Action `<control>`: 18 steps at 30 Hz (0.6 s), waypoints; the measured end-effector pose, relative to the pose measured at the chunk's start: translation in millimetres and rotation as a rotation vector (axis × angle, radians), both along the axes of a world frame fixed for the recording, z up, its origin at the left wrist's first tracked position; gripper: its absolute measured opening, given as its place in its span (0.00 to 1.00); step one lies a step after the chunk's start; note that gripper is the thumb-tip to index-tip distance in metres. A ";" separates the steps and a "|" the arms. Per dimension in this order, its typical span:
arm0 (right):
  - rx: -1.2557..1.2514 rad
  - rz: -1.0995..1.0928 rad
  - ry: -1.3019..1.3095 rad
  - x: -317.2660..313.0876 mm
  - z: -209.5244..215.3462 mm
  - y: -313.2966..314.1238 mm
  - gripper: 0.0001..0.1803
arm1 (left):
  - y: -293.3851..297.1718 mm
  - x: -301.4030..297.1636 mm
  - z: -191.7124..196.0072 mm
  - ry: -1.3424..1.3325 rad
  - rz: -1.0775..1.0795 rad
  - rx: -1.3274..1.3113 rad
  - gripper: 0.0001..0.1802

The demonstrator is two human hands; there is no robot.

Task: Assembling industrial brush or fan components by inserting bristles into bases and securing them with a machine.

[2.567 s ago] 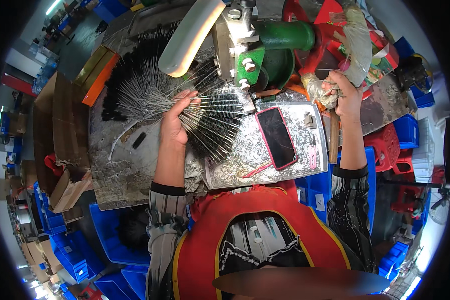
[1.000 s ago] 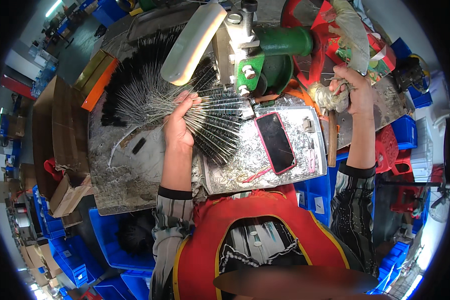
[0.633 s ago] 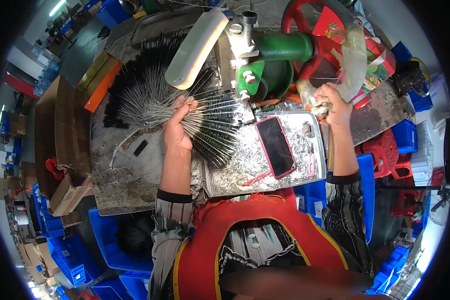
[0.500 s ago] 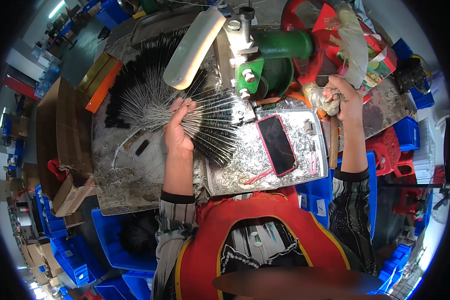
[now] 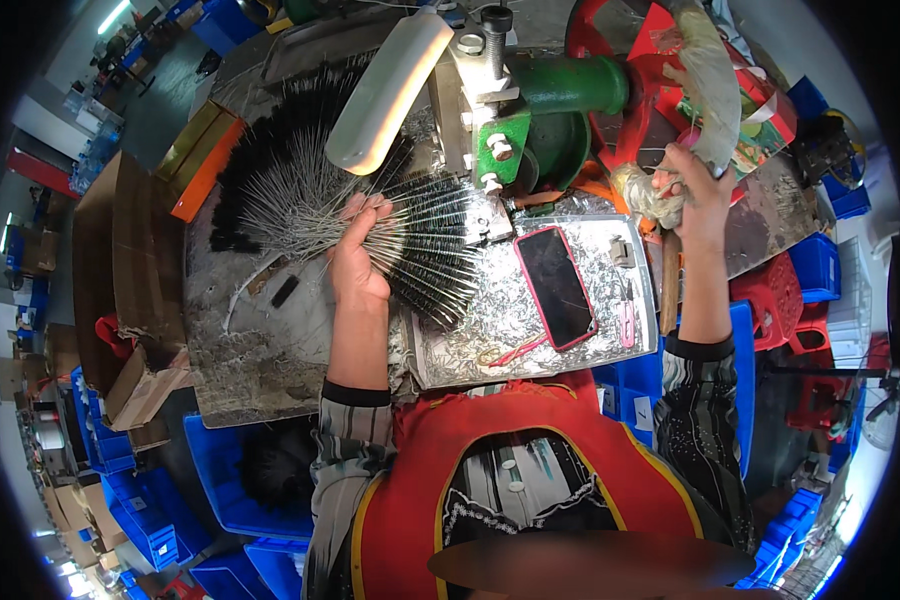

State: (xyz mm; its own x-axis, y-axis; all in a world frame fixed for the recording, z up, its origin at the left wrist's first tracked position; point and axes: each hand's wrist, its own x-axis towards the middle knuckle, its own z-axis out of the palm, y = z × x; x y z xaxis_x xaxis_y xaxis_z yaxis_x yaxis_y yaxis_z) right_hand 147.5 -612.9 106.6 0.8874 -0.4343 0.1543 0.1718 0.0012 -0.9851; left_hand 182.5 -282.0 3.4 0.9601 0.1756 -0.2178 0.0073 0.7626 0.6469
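Fanned out in my left hand (image 5: pixel 358 262) is a bunch of twisted-wire brushes (image 5: pixel 430 245) with black bristles; my fingers are closed round their bare wire stems. The bristled ends of this fan reach right, up to the metal jaw of a green hand press (image 5: pixel 500 145). More black brushes (image 5: pixel 270 170) lie piled on the bench behind and to the left. My right hand (image 5: pixel 698 190) is closed on the press's cloth-wrapped handle (image 5: pixel 650 197), beside its red wheel (image 5: pixel 625 125). A white lamp (image 5: pixel 390 95) hangs over the brushes and hides part of the pile.
A phone in a pink case (image 5: pixel 554 288) lies on a metal-littered tray (image 5: pixel 450 360), with a pink-handled small tool (image 5: pixel 626 322) beside it. An orange-sided box (image 5: pixel 208 170) and a cardboard carton (image 5: pixel 130 260) stand at the left. Blue bins (image 5: pixel 240 490) sit below the bench.
My right hand has shifted slightly to the right on the wrapped handle. My left hand and its brushes have hardly moved.
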 end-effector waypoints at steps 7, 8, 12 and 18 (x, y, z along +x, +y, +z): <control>0.070 -0.023 -0.273 8.7 -47.8 -1.0 0.05 | -3.1 0.7 4.1 -0.027 -0.043 0.050 0.21; 0.077 -0.052 -0.148 3.9 -30.1 3.7 0.05 | -2.8 1.1 1.6 -0.027 -0.028 0.047 0.21; 0.009 0.026 -0.021 -2.3 9.0 2.0 0.08 | -3.3 -3.2 -0.7 0.000 0.034 0.009 0.21; 0.075 0.022 -0.030 -3.9 7.8 0.5 0.07 | -8.5 -3.2 1.2 0.013 0.097 0.011 0.21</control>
